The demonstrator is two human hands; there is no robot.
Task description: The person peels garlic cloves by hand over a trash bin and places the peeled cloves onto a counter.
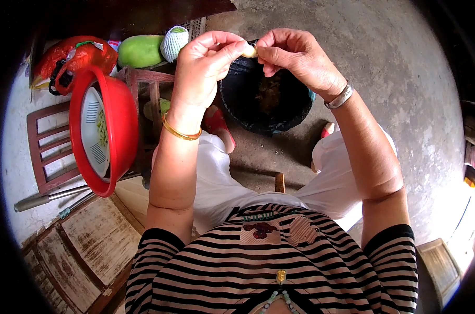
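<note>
Bare grey concrete floor [384, 78], mottled with darker stains, spreads across the room. On the left, a slatted reddish-brown wooden chair [36, 149] stands by a whitish wall [16, 157]; below is worn, panelled wooden furniture [98, 240], its finish patchy. Dark furniture [127, 15] crosses the top. Strong white light bleaches the right side, near a wooden panel [440, 267].
</note>
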